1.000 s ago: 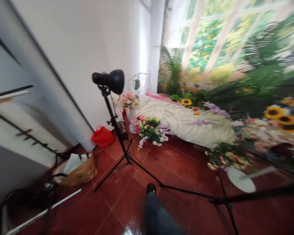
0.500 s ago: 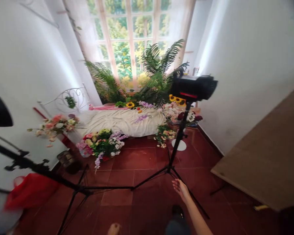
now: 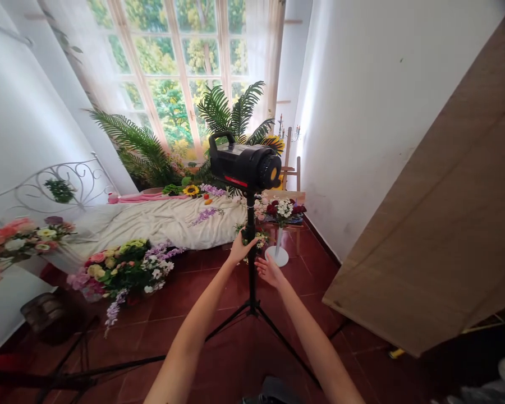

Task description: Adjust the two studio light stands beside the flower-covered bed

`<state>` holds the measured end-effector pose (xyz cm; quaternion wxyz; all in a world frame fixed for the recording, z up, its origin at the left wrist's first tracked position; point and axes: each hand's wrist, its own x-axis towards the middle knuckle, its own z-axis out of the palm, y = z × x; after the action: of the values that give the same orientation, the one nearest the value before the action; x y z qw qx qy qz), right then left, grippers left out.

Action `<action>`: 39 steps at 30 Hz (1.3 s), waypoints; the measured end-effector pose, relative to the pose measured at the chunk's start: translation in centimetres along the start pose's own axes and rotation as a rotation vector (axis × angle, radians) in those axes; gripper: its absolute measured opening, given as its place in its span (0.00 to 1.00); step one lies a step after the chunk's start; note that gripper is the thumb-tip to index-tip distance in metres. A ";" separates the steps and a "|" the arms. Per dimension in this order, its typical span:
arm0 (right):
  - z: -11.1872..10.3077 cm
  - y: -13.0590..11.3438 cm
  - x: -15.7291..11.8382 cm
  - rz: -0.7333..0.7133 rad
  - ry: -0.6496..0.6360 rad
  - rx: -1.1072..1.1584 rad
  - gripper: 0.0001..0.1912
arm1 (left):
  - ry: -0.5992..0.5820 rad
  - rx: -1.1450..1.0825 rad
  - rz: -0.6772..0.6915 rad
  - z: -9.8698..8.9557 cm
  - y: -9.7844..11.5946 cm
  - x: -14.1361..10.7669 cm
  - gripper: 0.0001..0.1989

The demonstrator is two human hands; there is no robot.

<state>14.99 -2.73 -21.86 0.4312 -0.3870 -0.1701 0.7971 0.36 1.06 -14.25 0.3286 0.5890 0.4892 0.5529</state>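
Observation:
A black studio light (image 3: pixel 244 164) with a top handle sits on a black light stand (image 3: pixel 252 280) in front of me. My left hand (image 3: pixel 239 248) is around the stand's upper pole, just below its collar, with the thumb across the front. Lower and to the right of the pole is my right hand (image 3: pixel 270 271). Its fingers are spread and point at the pole, and nothing is in it. Whether its fingertips touch the pole I cannot tell. The stand's legs are spread on the red tiled floor (image 3: pixel 219 359).
A bed with a cream cover (image 3: pixel 164 221) stands behind, with flower bunches (image 3: pixel 126 266) before it. A white round-based stand (image 3: pixel 278 256) is close behind the pole. On the right leans a large brown board (image 3: pixel 429 224). Another stand's leg (image 3: pixel 126 363) crosses the floor at lower left.
My view has turned right and the light stand is nearer. My left hand has come up from the bottom edge onto the pole. My right hand has risen beside it.

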 end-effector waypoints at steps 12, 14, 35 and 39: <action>0.8 -1.9 3.5 -0.158 -0.317 0.037 0.21 | 0.172 -0.019 -0.097 5.3 0.5 3.8 0.18; 0.7 -1.8 3.8 -0.262 -0.208 -0.206 0.19 | 0.169 -0.014 -0.086 5.3 0.3 4.1 0.17; -0.2 -2.4 3.8 -0.591 0.156 -1.213 0.08 | 0.003 -0.063 -0.119 4.2 0.4 4.7 0.17; -0.5 -2.9 2.0 -0.854 0.270 -1.427 0.18 | 0.004 -0.091 -0.082 3.9 0.0 4.6 0.16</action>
<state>16.34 0.59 -21.35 0.3644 -0.5611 -0.7119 0.2138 3.74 6.00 -13.39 0.3763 0.5519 0.4880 0.5619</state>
